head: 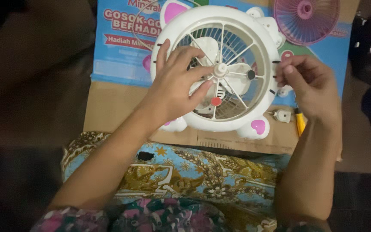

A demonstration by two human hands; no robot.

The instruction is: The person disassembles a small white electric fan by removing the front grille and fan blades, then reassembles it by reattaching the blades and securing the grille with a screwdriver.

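Lying flat, grille facing up, the white fan [220, 68] is pressed by spread left hand [179, 81]; right hand [310, 86] pinches its rim.

Item count: one white fan housing [220, 114] with pink paw-shaped feet, centre of frame; one pink fan grille [306, 19], upper right; one white plug [282, 116] and one yellow-handled tool [299, 122], right of centre. Two hands are present (left hand [177, 81], right hand [312, 88]). One flattened cardboard sheet [112, 107] lies beneath.
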